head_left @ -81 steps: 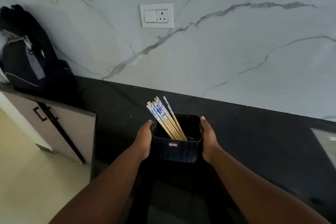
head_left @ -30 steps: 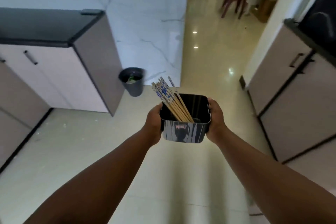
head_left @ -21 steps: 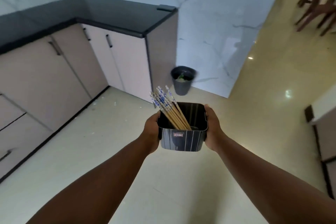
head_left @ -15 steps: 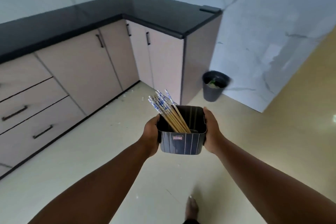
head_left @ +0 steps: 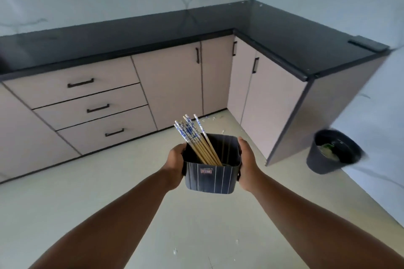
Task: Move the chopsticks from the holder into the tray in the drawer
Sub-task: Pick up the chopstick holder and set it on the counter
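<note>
Both forearms reach out in front, and between them sits the dark, square, pin-striped plastic holder (head_left: pixel 211 172), carried in mid-air over the pale tiled floor (head_left: pixel 196 225). The left hand (head_left: pixel 175 165) presses one side wall, the right hand (head_left: pixel 248 162) the other, fingers wrapped round the far sides out of view, so the grip is a two-sided clamp. Inside, the bundle of bamboo chopsticks with blue-and-white patterned tops (head_left: pixel 196 142) leans toward the far-left corner, tops poking above the rim. Keep it level here; any tilt to the left and those sticks could slide out. Beyond stands the stack of three beige drawers with black bar handles (head_left: pixel 96 108), all closed, under the black stone counter (head_left: pixel 153 28). One hand will have to let go to pull a drawer, so setting the holder on that counter first looks wise.
</note>
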Demonstrator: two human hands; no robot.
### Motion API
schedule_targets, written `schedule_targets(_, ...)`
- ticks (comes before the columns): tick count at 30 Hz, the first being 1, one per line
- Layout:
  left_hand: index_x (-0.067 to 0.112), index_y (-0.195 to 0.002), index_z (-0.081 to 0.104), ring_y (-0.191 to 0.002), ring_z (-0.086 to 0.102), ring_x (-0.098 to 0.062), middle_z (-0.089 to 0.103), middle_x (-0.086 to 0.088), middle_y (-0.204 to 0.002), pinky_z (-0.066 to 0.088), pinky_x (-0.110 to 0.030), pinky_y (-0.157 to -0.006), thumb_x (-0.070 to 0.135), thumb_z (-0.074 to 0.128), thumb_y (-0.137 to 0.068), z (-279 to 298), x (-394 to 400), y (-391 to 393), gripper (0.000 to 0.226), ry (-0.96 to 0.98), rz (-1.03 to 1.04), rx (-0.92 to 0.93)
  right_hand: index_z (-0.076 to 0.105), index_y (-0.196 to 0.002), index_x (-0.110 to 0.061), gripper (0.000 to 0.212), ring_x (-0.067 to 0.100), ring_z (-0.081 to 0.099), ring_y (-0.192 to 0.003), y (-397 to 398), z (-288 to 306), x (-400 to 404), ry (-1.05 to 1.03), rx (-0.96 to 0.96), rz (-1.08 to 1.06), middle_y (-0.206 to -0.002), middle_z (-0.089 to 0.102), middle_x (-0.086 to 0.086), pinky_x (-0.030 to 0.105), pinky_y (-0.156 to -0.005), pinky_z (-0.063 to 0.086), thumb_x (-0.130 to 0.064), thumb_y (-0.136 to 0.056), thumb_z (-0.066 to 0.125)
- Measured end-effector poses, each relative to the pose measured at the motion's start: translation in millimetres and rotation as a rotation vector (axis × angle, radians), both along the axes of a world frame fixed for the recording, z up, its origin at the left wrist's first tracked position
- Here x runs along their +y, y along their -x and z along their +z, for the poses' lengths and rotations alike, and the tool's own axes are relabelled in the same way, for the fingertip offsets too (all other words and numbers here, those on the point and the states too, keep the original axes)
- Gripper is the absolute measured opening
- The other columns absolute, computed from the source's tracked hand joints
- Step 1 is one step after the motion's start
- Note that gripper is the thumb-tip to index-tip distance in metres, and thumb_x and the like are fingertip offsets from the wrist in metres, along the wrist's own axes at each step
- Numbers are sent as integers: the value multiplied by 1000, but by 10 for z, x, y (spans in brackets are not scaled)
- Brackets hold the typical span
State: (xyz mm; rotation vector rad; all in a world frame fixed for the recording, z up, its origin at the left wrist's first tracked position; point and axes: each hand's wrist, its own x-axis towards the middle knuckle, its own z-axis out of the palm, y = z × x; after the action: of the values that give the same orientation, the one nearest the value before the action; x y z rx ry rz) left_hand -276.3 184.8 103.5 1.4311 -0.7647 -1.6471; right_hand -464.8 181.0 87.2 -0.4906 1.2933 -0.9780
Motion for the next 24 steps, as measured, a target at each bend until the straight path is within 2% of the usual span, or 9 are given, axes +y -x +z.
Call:
schedule_targets(3, 1, -111, 67, -92, 65, -31, 70, -23, -105, 48, -44, -93, 29, 28, -97, -30, -119, -187, 49, -17, 76, 7, 66, -113, -20, 52, 28, 65, -104, -198, 10, -260, -52, -14, 65, -107, 73, 10, 41, -97, 46, -62, -90, 47)
schedule_targets(8, 2, -110, 66, -91, 65, -31, 70, -23, -104, 47, -42, -91, 30, 28, -98, -77, -313, -508, 49, -37, 181, -5, 62, -116, -22, 54, 27, 64, -101, -554, 2, -648, -97, 5, 150, -108, 70, 9, 39, -84, 48, -65, -87, 48)
schedule_targets(11, 3, -111, 66, -90, 66, -30, 71, -21, -100, 49, -39, -87, 31, 27, -98, -124, -484, -724, 49, -40, 240, -5, 61, -123, -22, 57, 28, 62, -109, -808, -11, -916, -85, 23, 199, -118, 68, 10, 44, -100, 45, -65, -88, 48)
schedule_targets(14, 2, -115, 63, -106, 63, -39, 68, -25, -110, 45, -49, -102, 31, 26, -98, -183, -697, -957, 50, -48, 273, -10, 62, -124, -21, 58, 30, 62, -111, -1075, -39, -1206, -77, 11, 233, -119, 68, 11, 46, -103, 43, -64, -88, 49)
schedule_targets(17, 2, -114, 63, -112, 60, -41, 67, -26, -112, 42, -53, -105, 31, 25, -98, -224, -961, -1243, 50, -43, 296, 11, 64, -122, -20, 58, 32, 64, -108, -1388, -36, -1532, -67, 11, 264, -115, 71, 12, 46, -100, 46, -64, -87, 50)
schedule_targets(19, 2, -113, 63, -106, 63, -39, 67, -26, -111, 46, -48, -101, 31, 26, -99, -209, -1180, -1501, 50, -28, 305, 11, 62, -124, -21, 59, 33, 62, -111, -1648, -24, -1776, -55, 39, 268, -117, 70, 13, 49, -104, 42, -64, -86, 50)
schedule_targets(22, 5, -107, 65, -90, 64, -29, 69, -22, -101, 47, -37, -82, 32, 27, -99, -104, -1540, -1937, 48, 10, 300, -7, 69, -113, -20, 54, 31, 67, -100, -2084, 32, -2134, -60, 15, 252, -99, 76, 11, 43, -93, 49, -63, -85, 53)
schedule_targets(24, 7, -100, 66, -84, 61, -23, 69, -15, -90, 44, -33, -76, 34, 27, -99, -36, -1778, -2244, 47, 31, 295, -43, 70, -110, -19, 54, 30, 67, -99, -2380, 68, -2356, -64, 9, 248, -97, 77, 10, 43, -96, 48, -64, -84, 52)
